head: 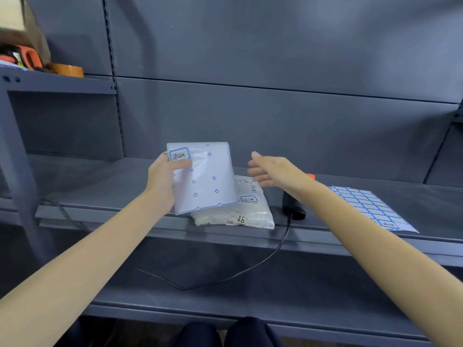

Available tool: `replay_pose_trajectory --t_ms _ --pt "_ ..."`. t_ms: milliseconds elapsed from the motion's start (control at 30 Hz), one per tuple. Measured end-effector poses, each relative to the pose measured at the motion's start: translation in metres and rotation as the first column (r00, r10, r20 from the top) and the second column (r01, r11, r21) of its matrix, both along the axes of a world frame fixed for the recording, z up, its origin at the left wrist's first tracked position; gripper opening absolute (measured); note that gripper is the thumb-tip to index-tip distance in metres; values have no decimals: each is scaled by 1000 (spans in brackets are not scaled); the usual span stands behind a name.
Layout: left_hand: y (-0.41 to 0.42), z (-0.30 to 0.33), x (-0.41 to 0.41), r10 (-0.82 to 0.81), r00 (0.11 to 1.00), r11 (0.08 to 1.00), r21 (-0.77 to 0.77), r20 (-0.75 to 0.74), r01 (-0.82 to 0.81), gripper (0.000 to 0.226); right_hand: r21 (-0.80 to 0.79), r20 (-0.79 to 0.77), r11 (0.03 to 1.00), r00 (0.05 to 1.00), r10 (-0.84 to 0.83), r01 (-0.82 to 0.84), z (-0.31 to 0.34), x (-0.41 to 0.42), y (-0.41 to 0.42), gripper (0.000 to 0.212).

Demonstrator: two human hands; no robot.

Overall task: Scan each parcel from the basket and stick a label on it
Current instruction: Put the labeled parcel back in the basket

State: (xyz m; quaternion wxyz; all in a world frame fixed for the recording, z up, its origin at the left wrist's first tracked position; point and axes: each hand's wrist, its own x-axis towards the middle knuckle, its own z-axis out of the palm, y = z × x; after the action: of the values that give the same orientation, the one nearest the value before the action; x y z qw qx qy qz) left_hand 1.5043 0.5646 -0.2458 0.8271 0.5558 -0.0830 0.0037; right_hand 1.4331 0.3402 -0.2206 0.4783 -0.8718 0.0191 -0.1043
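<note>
Gripping the white parcel (204,177) by its left edge, your left hand (162,177) has its thumb curled over the front, just under the blue-bordered label (179,154) stuck at the top left corner; the other fingers are hidden behind the packet. You hold the parcel tilted above the grey shelf (112,194), its lower edge overlapping a second parcel (246,210), a clear plastic bag with printed shipping text and its own small blue-bordered label (248,199). That bag lies flat on the shelf near the front edge.

Your right hand (271,171) hovers just to the right of the held parcel, fingers straight and spread, palm facing left, holding nothing and touching nothing. Below your right wrist a black scanner (293,209) rests on the shelf, partly covered by your forearm; an orange bit (310,176) behind the wrist may belong to it, though the view there is too blocked to be sure. Its black cable (263,261) drops over the shelf front and loops down to the lower level.

Farther right on the same shelf lies a label sheet (370,206) of blue-bordered stickers. On the upper left shelf sit a roll of brown tape (67,70) and an orange tool (27,57).
</note>
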Motion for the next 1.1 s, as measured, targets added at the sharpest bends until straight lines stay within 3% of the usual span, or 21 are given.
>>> replay_pose_trajectory --t_ms 100,233,400,533,667,800,900,967,1100 --pt "-29 13 -9 -76 995 997 20 70 75 19 262 33 963 998 50 -57 9 1 3 50" --pt "-62 20 -15 -121 986 983 149 110 104 23 326 187 945 982 -34 -30 19 -10 -14 20" --pt "-63 4 0 48 993 888 450 111 -93 67 331 208 916 930 -303 225 18 -37 -105 21" --pt "-51 -20 15 138 990 791 603 -9 -104 82 346 113 780 802 -587 522 -11 -61 -195 26" --pt "-50 -30 17 185 981 706 702 -55 -94 73 178 -17 661 673 -739 729 -56 -72 -252 24" --pt "-50 -37 17 179 980 673 738 -91 -55 46 -57 -2 606 607 -794 793 -77 -74 -249 17" --pt "-48 -37 18 218 971 719 689 -101 -90 55 -200 51 579 599 -799 790 -86 -70 -243 30" --pt "-48 -36 16 257 958 769 628 -130 -121 59 -350 65 555 611 -789 755 -90 -67 -242 19" --pt "-47 -24 7 281 953 871 448 -116 -202 58 -531 106 494 632 -767 689 -86 -68 -239 58"
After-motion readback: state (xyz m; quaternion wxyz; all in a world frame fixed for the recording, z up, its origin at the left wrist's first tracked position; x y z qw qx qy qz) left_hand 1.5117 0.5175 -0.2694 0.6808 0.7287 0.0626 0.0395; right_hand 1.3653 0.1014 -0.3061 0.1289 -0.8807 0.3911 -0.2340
